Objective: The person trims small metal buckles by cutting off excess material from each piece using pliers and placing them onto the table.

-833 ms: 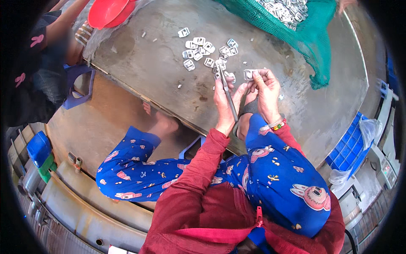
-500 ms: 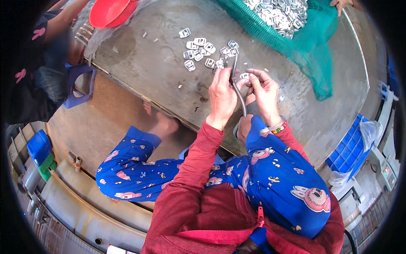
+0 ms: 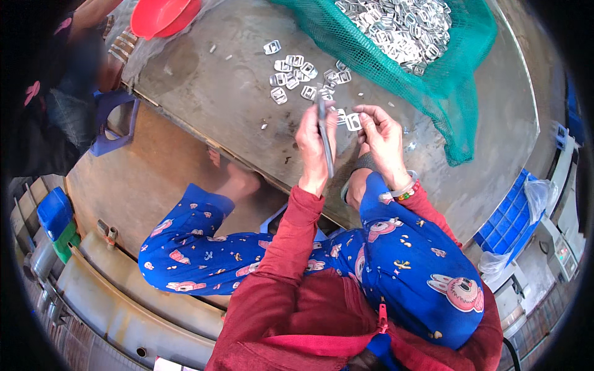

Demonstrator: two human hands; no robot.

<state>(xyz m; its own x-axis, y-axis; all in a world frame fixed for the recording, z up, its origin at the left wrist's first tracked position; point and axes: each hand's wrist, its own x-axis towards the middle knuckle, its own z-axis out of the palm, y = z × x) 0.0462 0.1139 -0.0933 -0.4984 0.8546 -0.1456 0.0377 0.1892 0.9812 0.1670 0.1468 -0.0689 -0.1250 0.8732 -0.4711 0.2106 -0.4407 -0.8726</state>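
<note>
My left hand (image 3: 314, 139) is closed around a metal hand tool, seemingly pliers (image 3: 325, 137), which is blurred by motion and stands nearly upright in the picture. Between the thumb and fingers of my right hand (image 3: 385, 133), a small silver metal buckle (image 3: 353, 122) is pinched, its open slot showing. A second silver piece (image 3: 340, 115) shows just beside it, close to my left fingers; whether it is held or lying there I cannot tell. Beyond my left hand, several loose buckles (image 3: 292, 74) lie scattered on the grey tabletop (image 3: 216, 93).
A green mesh net (image 3: 455, 105) at the far right holds a large heap of silver buckles (image 3: 408, 34). At the far left sits a red basin (image 3: 162, 15), near another person's arm (image 3: 93, 18). A blue crate (image 3: 504, 213) stands past the table's right edge.
My left hand and the tool have shifted slightly left, and the tool has turned. The buckle in my right hand now faces up more plainly. The net spreads further left; the other person's hand beside it is gone.
</note>
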